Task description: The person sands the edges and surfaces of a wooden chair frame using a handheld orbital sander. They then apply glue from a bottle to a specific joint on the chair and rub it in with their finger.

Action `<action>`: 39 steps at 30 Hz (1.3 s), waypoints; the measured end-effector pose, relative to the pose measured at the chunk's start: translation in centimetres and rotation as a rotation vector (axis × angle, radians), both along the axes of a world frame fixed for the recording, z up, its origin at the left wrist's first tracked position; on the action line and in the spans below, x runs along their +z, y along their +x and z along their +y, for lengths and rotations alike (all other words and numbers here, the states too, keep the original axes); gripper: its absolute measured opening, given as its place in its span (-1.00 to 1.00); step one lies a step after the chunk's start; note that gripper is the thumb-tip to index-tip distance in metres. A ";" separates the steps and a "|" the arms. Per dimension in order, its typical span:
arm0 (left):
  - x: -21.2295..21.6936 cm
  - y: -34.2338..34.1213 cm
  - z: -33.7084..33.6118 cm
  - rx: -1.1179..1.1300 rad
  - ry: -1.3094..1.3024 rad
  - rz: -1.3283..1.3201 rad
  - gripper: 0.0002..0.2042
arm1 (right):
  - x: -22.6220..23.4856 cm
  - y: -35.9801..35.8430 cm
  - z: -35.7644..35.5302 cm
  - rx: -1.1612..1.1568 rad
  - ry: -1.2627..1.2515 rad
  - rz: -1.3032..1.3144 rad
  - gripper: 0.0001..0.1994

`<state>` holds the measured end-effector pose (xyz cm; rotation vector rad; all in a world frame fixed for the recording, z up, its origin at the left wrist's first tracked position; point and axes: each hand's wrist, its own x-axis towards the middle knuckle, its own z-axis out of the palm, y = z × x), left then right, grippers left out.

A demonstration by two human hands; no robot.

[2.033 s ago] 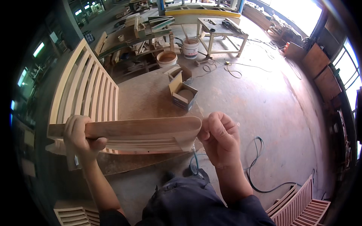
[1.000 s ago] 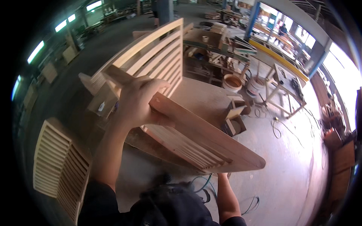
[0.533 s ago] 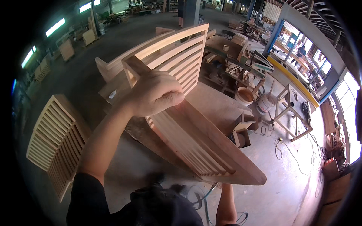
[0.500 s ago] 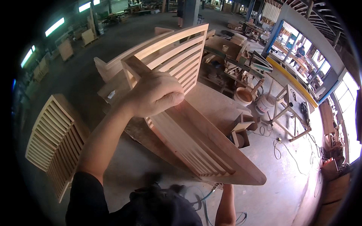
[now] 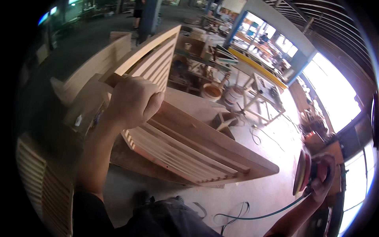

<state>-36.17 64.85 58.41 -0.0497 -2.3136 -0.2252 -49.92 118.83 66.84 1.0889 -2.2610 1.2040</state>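
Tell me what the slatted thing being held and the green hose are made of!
Slatted frame: likely wood, apparently unvarnished: matte brown with faint grain. Green hose: probably rubber or plastic, since it bends in smooth curves; finish too blurred to judge.

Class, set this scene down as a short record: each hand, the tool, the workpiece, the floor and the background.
Left hand: the left hand grips the upper board of the workpiece
Right hand: the right hand holds a round-pad tool, off to the right
Tool contact: none; pad apart from the wood
Workpiece: slatted wooden frame, bare-looking wood, slanting across the view
Floor: green hose running from the tool
Background: open bucket with orange-brown contents; long yellow beam beyond
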 end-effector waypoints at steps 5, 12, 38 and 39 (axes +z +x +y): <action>-1.0 0.2 -0.2 0.033 0.028 0.078 -0.78 | 5.0 4.8 -17.1 0.357 0.487 0.195 -0.40; -1.2 -0.1 -0.4 -0.016 0.045 0.123 -0.75 | 4.0 5.9 -26.6 0.269 0.756 0.025 -0.56; -1.1 -0.1 -0.4 -0.041 0.028 0.114 -0.79 | 5.4 6.4 -29.0 0.280 0.926 0.069 -0.59; -1.1 -0.1 -0.4 -0.041 0.025 0.115 -0.79 | 5.5 6.3 -28.7 0.297 0.926 0.082 -0.59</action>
